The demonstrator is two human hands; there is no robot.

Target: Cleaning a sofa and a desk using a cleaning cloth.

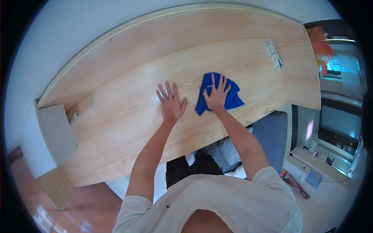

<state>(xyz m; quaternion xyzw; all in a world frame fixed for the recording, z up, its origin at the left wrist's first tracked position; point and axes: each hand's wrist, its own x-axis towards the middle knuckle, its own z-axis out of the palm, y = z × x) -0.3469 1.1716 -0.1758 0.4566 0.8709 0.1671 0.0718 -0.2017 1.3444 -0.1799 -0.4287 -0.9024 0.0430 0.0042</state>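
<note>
A wide wooden desktop (122,122) with pale grain stretches before me. My left hand (171,106) lies palm down on it with the fingers spread and nothing held. To its right, a crumpled dark blue cloth (233,94) is spread on the wood. My right hand (217,94) rests flat on this cloth, its fingers apart and pressed over the fabric. The part of the cloth beneath the palm is hidden. Both arms reach forward over the desk's near edge.
A bundle of thin rods (273,54) lies at the far right, near the wooden side panel (300,64). A white box-like unit (58,131) stands at the left end, with a small roundish item (76,115) beside it. Below the right edge is a grey-blue cushioned surface (268,137).
</note>
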